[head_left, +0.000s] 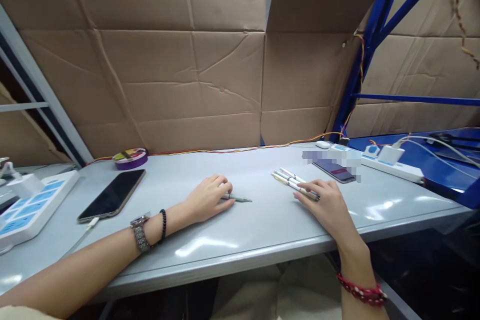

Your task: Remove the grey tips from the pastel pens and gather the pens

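Observation:
My left hand (210,199) rests on the tabletop with its fingers curled around a pen (241,199). The pale green pointed end sticks out to the right, while the rest is hidden under the fingers. Further right, several slim pens (287,178) with white and light-coloured barrels lie side by side. My right hand (330,207) closes its thumb and fingertips over their near ends. How many of these pens it grips cannot be made out.
A black phone (112,195) on a white cable, a purple tape roll (130,159) and a power strip (41,205) are at left. Another phone (333,170) and a power strip (392,166) lie at right. Cardboard (187,60) stands behind the table (258,230).

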A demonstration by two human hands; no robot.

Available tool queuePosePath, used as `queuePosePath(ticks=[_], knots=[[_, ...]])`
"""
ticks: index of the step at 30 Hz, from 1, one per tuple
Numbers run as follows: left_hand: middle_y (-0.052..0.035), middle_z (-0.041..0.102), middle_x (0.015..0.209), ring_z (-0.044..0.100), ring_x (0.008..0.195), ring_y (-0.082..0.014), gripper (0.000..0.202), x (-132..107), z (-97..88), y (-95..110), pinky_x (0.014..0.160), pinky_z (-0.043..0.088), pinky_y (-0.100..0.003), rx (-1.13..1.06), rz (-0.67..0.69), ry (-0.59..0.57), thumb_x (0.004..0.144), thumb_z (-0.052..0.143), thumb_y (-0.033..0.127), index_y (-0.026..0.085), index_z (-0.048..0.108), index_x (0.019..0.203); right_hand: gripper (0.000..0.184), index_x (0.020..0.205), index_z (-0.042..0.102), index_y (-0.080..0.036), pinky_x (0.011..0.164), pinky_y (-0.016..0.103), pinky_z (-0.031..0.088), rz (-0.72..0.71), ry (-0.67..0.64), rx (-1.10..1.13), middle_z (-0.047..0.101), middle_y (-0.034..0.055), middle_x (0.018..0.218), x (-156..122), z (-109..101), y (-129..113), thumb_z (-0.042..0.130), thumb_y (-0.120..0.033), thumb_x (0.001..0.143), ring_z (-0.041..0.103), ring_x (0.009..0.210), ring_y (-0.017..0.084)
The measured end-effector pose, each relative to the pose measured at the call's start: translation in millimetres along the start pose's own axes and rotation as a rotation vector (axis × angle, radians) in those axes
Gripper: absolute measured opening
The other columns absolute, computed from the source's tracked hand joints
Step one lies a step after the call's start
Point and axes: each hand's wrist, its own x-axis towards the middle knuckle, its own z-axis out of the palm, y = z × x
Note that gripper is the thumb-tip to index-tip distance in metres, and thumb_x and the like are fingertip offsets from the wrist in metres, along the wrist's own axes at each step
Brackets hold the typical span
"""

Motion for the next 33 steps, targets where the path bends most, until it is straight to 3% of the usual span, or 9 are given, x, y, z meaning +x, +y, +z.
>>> queuePosePath(ticks=[4,7,11,14,17,21,30,33], knots=[[-0.0053,0.053,0.095,0.048,0.086,-0.0198,0.021,1,2.6,1,0.074,0.040,-0.030,-0.034,0.019,-0.043,0.091,0.039,0.035,0.018,0.049,0.085,0.020,0.077,0.069,-0.023,0.074,0.039,0.041,-0.010,-0.058,0.000,0.064,0.0051,0.083,1,-1,-1,0.053,-0.035,0.080,0.051,0.079,0.023],[-0.0037,0.055,0.085,0.049,0.076,-0.0181,0.021,0,2.2,7,0.068,0.038,-0.028,-0.083,0.003,-0.052,0.093,0.033,0.034,0.018,0.045,0.085,0.016,0.077,0.066,-0.022,0.075,0.037,0.042,0.025,-0.049,0.079,0.064,0.0040,0.082,0,-6,-7,0.054,-0.032,0.079,0.054,0.082,0.023],[0.0042,0.043,0.057,0.041,0.050,-0.0144,0.026,-4,2.4,19,0.054,0.032,-0.024,-0.212,-0.057,-0.083,0.096,0.019,0.033,0.019,0.040,0.095,0.012,0.078,0.063,-0.022,0.072,0.031,0.045,0.083,-0.077,0.307,0.066,0.0018,0.081,-8,-11,-32,0.055,-0.031,0.079,0.060,0.078,0.019],[0.0068,0.037,0.051,0.039,0.045,-0.0136,0.027,-7,2.7,25,0.052,0.031,-0.023,-0.295,-0.044,-0.091,0.096,0.019,0.038,0.019,0.038,0.103,0.011,0.080,0.064,-0.021,0.074,0.029,0.048,0.062,-0.113,0.542,0.068,0.0014,0.083,-16,-9,-59,0.057,-0.029,0.078,0.062,0.079,0.018],[0.0070,0.038,0.052,0.041,0.046,-0.0134,0.029,-8,2.6,26,0.052,0.032,-0.023,-0.300,-0.022,-0.088,0.096,0.022,0.039,0.020,0.037,0.111,0.013,0.084,0.064,-0.020,0.077,0.031,0.050,0.128,-0.050,0.751,0.069,0.0043,0.089,-18,-2,-82,0.058,-0.030,0.079,0.063,0.084,0.020],[0.0035,0.050,0.060,0.049,0.053,-0.0142,0.028,-8,3.2,26,0.056,0.035,-0.023,-0.209,0.043,-0.102,0.096,0.020,0.035,0.020,0.041,0.109,0.014,0.085,0.065,-0.019,0.079,0.032,0.051,0.230,-0.021,0.838,0.069,0.0056,0.092,-17,3,-92,0.059,-0.030,0.079,0.064,0.087,0.020],[0.0011,0.058,0.067,0.056,0.058,-0.0152,0.027,-9,3.0,26,0.056,0.037,-0.023,-0.145,0.150,-0.152,0.096,0.019,0.031,0.020,0.042,0.107,0.013,0.083,0.067,-0.020,0.071,0.028,0.054,0.116,-0.247,0.829,0.070,0.0027,0.084,-19,6,-92,0.061,-0.030,0.077,0.065,0.083,0.019],[0.0009,0.058,0.068,0.055,0.058,-0.0154,0.028,-8,2.6,26,0.056,0.036,-0.023,-0.149,0.150,-0.154,0.096,0.019,0.032,0.020,0.042,0.108,0.014,0.083,0.066,-0.020,0.073,0.029,0.054,0.136,-0.203,0.817,0.070,0.0033,0.085,-19,11,-89,0.061,-0.032,0.077,0.065,0.083,0.020]])
